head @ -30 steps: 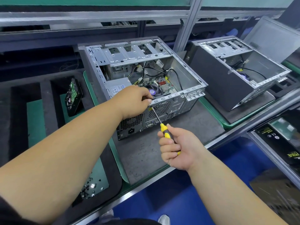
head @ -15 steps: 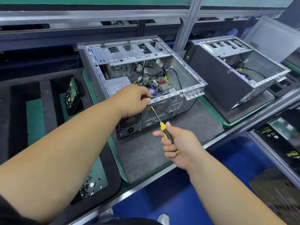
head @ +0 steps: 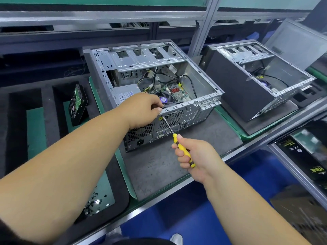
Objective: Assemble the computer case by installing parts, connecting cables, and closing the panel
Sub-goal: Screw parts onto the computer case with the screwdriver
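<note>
Since the earlier frames, our right hand (head: pixel 192 156) has eased slightly up and toward the case while the left has kept its place at the rear rim. We curl our right fingers fully round the yellow handle of the screwdriver (head: pixel 178 144), thumb laid along its top, and the thin metal shaft slants up and left until its tip meets the top edge of the rear panel, just beside our left fingertips. Our left hand (head: pixel 143 108) rests over that upper rear edge of the computer case (head: pixel 177 96), fingers bent and pinched together at the spot where the screwdriver tip lands; whether they hold a screw there we cannot tell, as the fingers hide it. The case lies on its side with its open face up, on a grey mat (head: pixel 159 167) edged by a green tray (head: pixel 123 167). Inside it we see the power supply (head: pixel 123 93) near our left hand, the motherboard (head: pixel 175 91), and black cables (head: pixel 191 82) looping over it, with the drive cage (head: pixel 141 57) at the far end. To the right, apart from the first, a second open case (head: pixel 256 82) lies on its own mat. To the left, black foam (head: pixel 16 121) with slots holds a hard drive (head: pixel 77 103) standing on edge, and nearer us a green recess holds loose screws (head: pixel 93 206). At the far right edge sits a black box (head: pixel 307 156) with yellow print.
</note>
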`<act>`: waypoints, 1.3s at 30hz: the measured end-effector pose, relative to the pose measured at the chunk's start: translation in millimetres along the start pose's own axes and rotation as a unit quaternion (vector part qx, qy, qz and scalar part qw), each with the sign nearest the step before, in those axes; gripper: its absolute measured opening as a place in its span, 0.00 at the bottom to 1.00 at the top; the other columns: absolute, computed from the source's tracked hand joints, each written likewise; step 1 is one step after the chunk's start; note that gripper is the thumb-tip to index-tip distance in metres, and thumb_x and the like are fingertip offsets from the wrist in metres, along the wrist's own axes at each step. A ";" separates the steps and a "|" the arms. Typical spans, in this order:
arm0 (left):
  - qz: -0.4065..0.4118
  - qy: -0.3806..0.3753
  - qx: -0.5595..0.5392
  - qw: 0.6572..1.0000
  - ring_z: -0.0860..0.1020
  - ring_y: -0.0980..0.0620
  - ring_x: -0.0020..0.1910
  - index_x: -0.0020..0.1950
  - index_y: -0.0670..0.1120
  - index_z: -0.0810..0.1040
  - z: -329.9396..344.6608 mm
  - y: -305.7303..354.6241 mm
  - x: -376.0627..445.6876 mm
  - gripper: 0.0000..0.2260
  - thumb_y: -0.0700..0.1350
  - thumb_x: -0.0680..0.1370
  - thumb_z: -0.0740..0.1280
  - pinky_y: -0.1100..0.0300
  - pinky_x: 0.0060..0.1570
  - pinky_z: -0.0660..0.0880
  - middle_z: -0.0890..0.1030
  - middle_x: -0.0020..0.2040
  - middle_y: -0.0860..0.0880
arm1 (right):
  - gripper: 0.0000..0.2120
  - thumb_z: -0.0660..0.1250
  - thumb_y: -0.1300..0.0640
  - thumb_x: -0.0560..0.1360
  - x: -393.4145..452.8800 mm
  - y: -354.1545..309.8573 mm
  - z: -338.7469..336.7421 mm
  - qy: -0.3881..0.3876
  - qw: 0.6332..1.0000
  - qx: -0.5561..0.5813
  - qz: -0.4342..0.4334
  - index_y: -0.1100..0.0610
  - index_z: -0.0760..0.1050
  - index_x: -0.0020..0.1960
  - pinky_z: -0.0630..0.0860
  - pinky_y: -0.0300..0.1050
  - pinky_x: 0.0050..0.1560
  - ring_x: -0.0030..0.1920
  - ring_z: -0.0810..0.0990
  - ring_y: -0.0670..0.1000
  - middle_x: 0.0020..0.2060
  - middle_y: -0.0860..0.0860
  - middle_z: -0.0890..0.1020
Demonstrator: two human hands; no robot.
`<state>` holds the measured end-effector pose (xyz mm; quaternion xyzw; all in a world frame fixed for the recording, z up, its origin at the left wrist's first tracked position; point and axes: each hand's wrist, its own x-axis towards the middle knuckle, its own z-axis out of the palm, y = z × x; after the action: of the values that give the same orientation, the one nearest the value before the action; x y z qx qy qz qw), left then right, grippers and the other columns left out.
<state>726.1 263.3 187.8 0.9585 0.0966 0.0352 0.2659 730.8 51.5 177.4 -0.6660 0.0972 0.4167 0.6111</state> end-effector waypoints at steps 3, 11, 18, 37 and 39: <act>-0.004 -0.002 -0.002 1.000 0.76 0.50 0.52 0.58 0.54 0.80 -0.2 -0.5 0.4 0.09 0.50 0.80 0.64 0.55 0.54 0.73 0.79 0.53 0.52 | 0.15 0.63 0.51 0.81 -3.8 -8.3 -5.7 -0.074 0.991 0.093 0.065 0.61 0.74 0.42 0.56 0.34 0.19 0.19 0.60 0.42 0.25 0.48 0.70; 0.026 -0.009 0.042 0.999 0.66 0.46 0.70 0.69 0.53 0.75 0.3 3.3 -10.8 0.15 0.49 0.83 0.59 0.48 0.68 0.66 0.79 0.59 0.47 | 0.16 0.62 0.51 0.83 -18.3 -6.0 -4.7 -0.031 0.999 -0.014 -0.004 0.61 0.77 0.44 0.58 0.38 0.25 0.23 0.63 0.45 0.27 0.50 0.71; 0.012 0.312 -0.076 0.947 0.72 0.62 0.59 0.65 0.51 0.76 -7.1 -23.3 -81.0 0.14 0.46 0.79 0.61 0.71 0.62 0.63 0.78 0.58 0.60 | 0.13 0.64 0.53 0.81 -22.0 -4.3 -1.3 -0.113 0.967 -0.204 -0.099 0.60 0.79 0.44 0.63 0.38 0.27 0.25 0.64 0.48 0.29 0.52 0.73; -0.304 0.218 -0.171 0.912 0.77 0.60 0.44 0.47 0.59 0.78 43.0 -143.2 -231.3 0.08 0.44 0.77 0.67 0.75 0.43 0.68 0.79 0.43 0.60 | 0.04 0.71 0.49 0.71 32.6 59.8 118.2 -0.201 0.694 -0.639 -0.264 0.42 0.81 0.46 0.76 0.42 0.41 0.42 0.79 0.44 0.39 0.39 0.81; -0.310 0.226 -0.178 0.906 0.77 0.60 0.44 0.47 0.58 0.79 42.8 -146.8 -238.6 0.08 0.43 0.77 0.67 0.77 0.43 0.67 0.80 0.43 0.58 | 0.06 0.71 0.45 0.72 36.8 69.7 131.4 -0.199 0.658 -0.670 -0.280 0.42 0.82 0.49 0.75 0.41 0.42 0.44 0.78 0.45 0.40 0.39 0.81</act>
<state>473.2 316.5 71.5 0.7832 0.4385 0.1836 0.4007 652.3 166.7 113.8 -0.7919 -0.5238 0.3004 0.0915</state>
